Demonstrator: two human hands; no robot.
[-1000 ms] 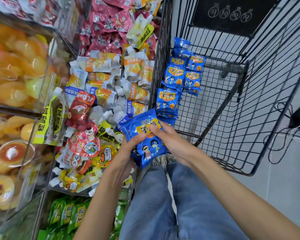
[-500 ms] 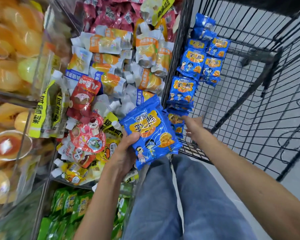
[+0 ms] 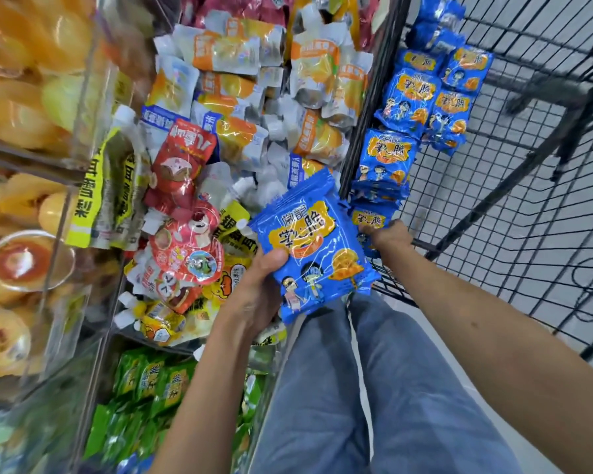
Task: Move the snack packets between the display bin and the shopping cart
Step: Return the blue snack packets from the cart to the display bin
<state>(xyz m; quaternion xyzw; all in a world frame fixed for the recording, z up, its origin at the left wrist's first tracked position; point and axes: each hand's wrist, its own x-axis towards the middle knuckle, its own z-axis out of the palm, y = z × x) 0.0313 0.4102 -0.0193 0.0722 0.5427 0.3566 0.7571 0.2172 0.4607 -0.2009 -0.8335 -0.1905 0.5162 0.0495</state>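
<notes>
Thumb of the left hand (image 3: 254, 295) presses on the top face of a stack of blue snack packets (image 3: 314, 248), with the fingers hidden beneath, so the hand grips the stack and holds it tilted over the gap between the display bin (image 3: 93, 107) and the shopping cart (image 3: 365, 107). The stack's upper corner overlaps the cart's left wire wall, and its lower edge hangs above the person's jeans (image 3: 356, 388). The right hand (image 3: 389, 234) reaches over the cart's near rim into the near left corner and meets a blue packet (image 3: 370, 218) there. Its fingers are hidden behind the stack, so whether it grips cannot be told. More blue packets (image 3: 408, 97) lie in a row along the cart's left wall toward the far end, with bare mesh floor to their right. The bin, just beside that wall, is heaped with orange-and-white pouches (image 3: 240, 53) and red pouches (image 3: 182, 159). Jelly cups (image 3: 24, 258) sit behind clear walls at the left, and green packets (image 3: 151, 378) fill the shelf below.
</notes>
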